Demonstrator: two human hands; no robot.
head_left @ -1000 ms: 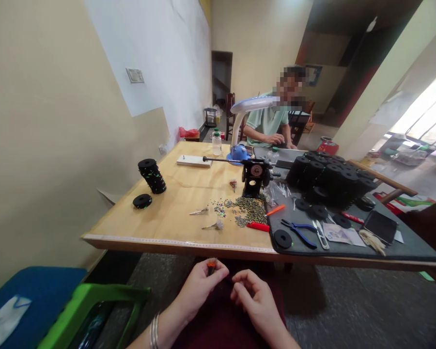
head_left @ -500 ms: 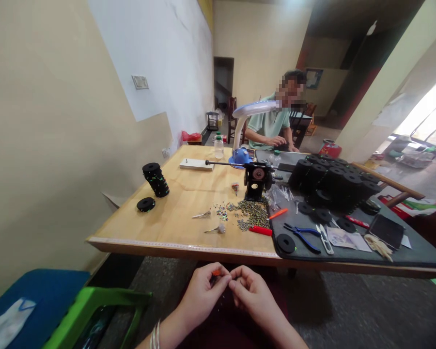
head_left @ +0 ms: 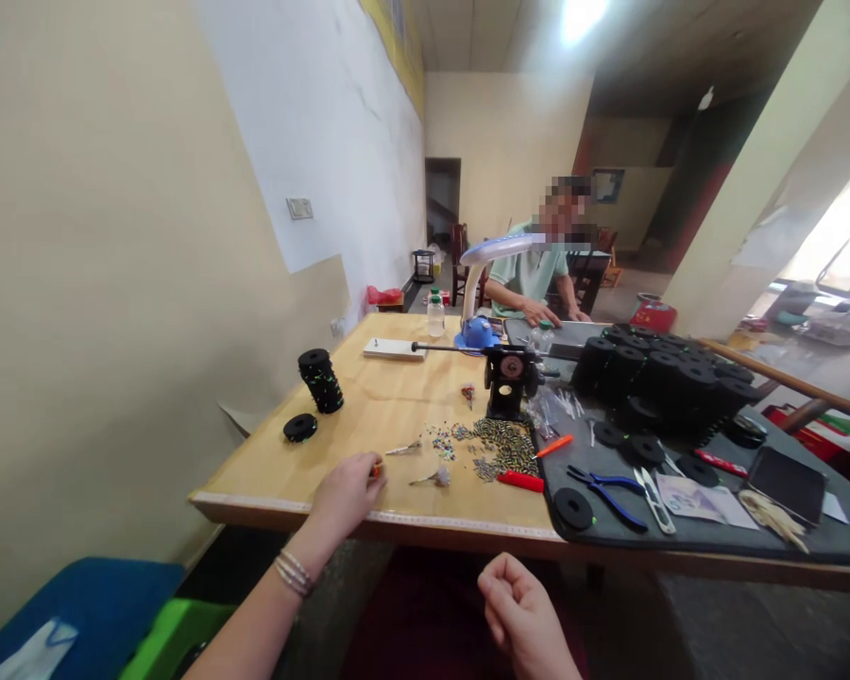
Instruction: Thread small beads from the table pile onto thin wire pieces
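My left hand [head_left: 345,491] reaches over the front edge of the wooden table [head_left: 368,416], fingers pinched on a small orange piece [head_left: 375,468]. Just right of it lie two small feathered pieces [head_left: 429,478] and a scatter of tiny beads [head_left: 500,444]. My right hand [head_left: 520,614] stays low over my lap, below the table edge, fingers curled into a loose fist; nothing shows in it.
A black winding tool [head_left: 508,376] stands mid-table behind the beads. A dark mat [head_left: 687,529] on the right carries blue pliers [head_left: 605,485], snips [head_left: 655,487], black spools [head_left: 662,378] and red tools. A spool stack [head_left: 320,380] stands left. Another person [head_left: 535,274] sits at the far end.
My hands have parted. The left hand rose from my lap to the table's front edge with the orange piece. The right hand stayed low and curled shut. The view tilted upward.
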